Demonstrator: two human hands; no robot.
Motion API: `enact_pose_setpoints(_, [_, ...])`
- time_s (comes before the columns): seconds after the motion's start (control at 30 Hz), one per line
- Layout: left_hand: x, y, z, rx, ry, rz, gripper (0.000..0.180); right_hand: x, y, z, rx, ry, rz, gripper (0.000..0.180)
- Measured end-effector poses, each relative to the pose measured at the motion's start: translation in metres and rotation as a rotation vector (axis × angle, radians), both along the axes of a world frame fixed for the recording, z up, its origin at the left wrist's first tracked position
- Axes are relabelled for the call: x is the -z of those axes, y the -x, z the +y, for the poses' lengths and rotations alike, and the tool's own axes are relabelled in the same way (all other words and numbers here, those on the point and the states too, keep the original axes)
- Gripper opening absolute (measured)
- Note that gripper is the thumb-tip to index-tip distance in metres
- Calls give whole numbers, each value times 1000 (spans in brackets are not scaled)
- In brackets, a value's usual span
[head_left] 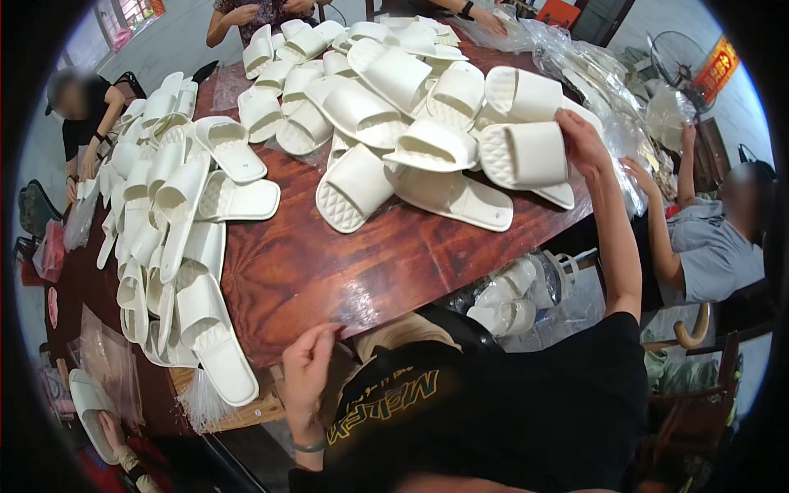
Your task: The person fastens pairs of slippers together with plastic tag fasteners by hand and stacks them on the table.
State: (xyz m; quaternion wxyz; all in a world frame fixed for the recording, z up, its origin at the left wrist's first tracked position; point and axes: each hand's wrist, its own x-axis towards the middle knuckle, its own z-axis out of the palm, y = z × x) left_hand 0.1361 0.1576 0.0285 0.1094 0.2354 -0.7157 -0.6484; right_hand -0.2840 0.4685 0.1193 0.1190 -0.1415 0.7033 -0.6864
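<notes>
On the right of the heap, my right hand [585,146] reaches across the table and grips a white open-toed slipper [534,154] by its side, thumb and fingers at its strap. Other white slippers lie under and around it, one with a quilted insole [355,187] toward me. My left hand [307,366] is held low at the near table edge, fingers curled together, with no object visible in it. The large slipper pile [370,90] covers the far middle of the glossy reddish-brown table [320,271].
A second slipper heap [164,214] runs down the left side. Clear plastic bags [567,66] lie at the far right. More slippers in plastic [509,296] sit below the right table edge. Co-workers surround the table; one person's hand [111,431] holds a slipper at lower left.
</notes>
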Motion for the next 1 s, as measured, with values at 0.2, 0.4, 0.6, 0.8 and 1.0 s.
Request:
enact_pose_setpoints(0.2, [18, 48, 25, 369, 151, 186, 33, 15, -140, -22, 51, 258, -133, 29])
enact_pose_setpoints(0.4, [2, 38, 26, 546, 121, 123, 38, 47, -264, -87, -160, 421, -340, 49])
enact_pose_setpoints(0.6, [7, -3, -26, -184, -299, 416, 30, 78, -306, -163, -562, 527, -666, 62])
enact_pose_setpoints(0.8, [21, 9, -96, -409, 125, 179, 31, 103, -299, -233, -727, 455, -575, 64])
enact_pose_setpoints(1.0, [27, 9, -90, -519, 285, 213, 42, 104, -283, -241, -765, 392, -543, 53])
